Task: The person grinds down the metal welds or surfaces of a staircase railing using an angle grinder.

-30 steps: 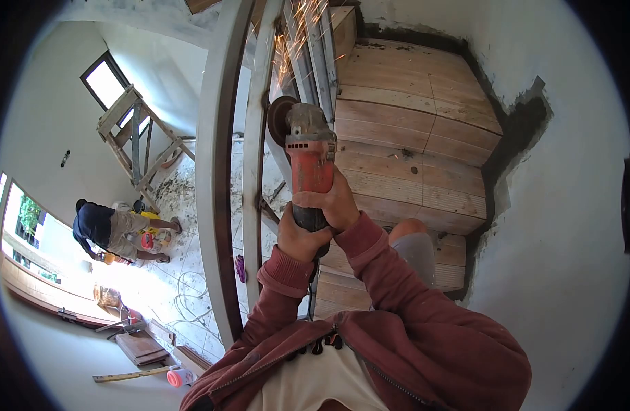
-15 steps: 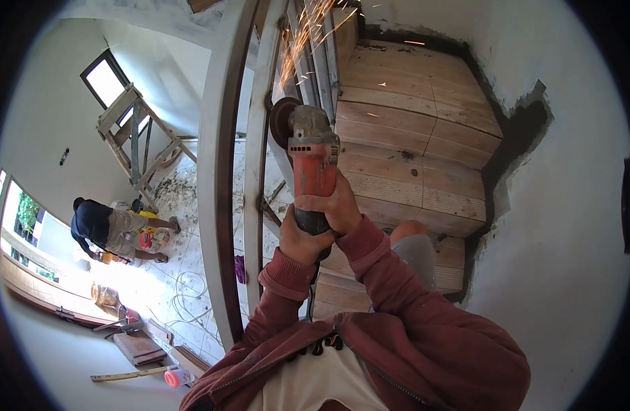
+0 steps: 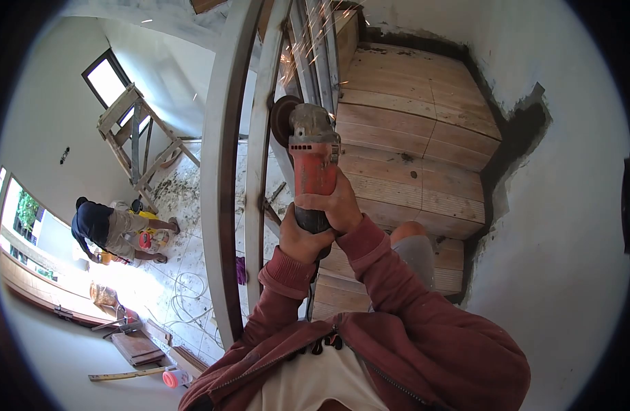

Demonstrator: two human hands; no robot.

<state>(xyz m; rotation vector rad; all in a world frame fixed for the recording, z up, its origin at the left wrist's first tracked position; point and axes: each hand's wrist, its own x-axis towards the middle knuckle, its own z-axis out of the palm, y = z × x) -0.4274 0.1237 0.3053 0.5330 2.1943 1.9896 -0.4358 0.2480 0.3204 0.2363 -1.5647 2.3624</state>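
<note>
Both my hands grip a red and grey angle grinder [image 3: 315, 171], held upright in the middle of the view. My left hand [image 3: 301, 236] is wrapped round the dark rear of its body. Higher up, my right hand [image 3: 339, 205] closes round the body from the right, its thumb across the red casing. The grinding disc [image 3: 285, 121] is at the side of a metal railing post [image 3: 261, 137]; the exact contact point is hard to see. Orange sparks [image 3: 308, 41] fly up from the disc past the metal bars.
Tiled stairs [image 3: 411, 178] with grit rise at the right beside a wall with dark cement patches. Beyond the railing, a person [image 3: 109, 226] bends over near buckets on the lower floor. A wooden trestle [image 3: 133, 137], a coiled cable [image 3: 188, 298] and boards [image 3: 137, 348] are there too.
The spark stream has become thinner and more scattered. The grinder and both hands hold almost the same place, and the view has shifted very slightly.
</note>
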